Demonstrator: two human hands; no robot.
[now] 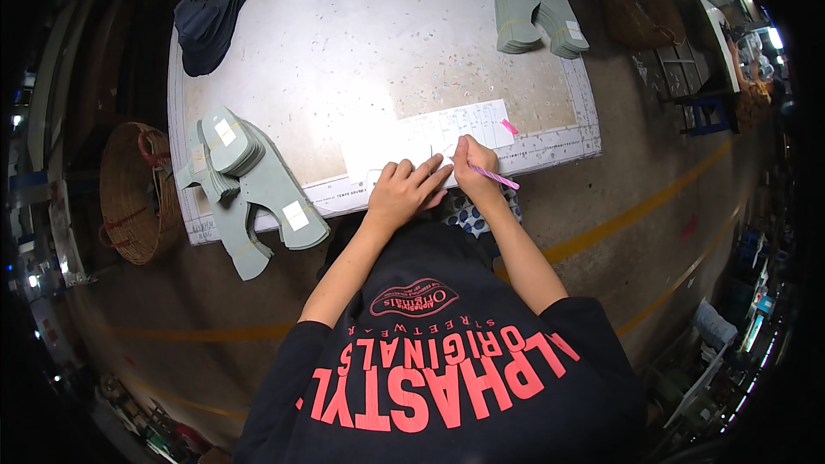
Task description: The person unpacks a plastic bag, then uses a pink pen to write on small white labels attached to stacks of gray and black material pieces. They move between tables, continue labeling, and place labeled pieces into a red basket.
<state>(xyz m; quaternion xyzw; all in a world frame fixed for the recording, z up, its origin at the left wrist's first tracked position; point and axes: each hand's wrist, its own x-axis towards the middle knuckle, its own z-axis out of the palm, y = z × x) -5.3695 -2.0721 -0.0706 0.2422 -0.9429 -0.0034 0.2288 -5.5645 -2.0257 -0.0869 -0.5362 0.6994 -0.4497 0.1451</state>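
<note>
Paper sheet (430, 139): lies flat near the front edge of the tabletop (361, 43), just ahead of both hands; a pink tab sits at its right end.
Pen (493, 176): pink, tip on the sheet, barrel slanting back to the right.
Right hand (473, 161): closed around the pen in a writing grip.
Left hand (406, 192): fingers spread flat, pressing the sheet's near edge.
Slip risk: if the left hand lifts, the sheet is likely to shift under the pen and smear the line (judgement only).
Edge risk: the sheet sits close to the tabletop rim; a push could slide it off.
Grey sole stack (249, 185): overhangs the front-left corner; a nudge could tip it to the floor.
Far stacks: grey sole pieces (537, 0) and dark pieces (210, 17), well apart from the hands.
</note>
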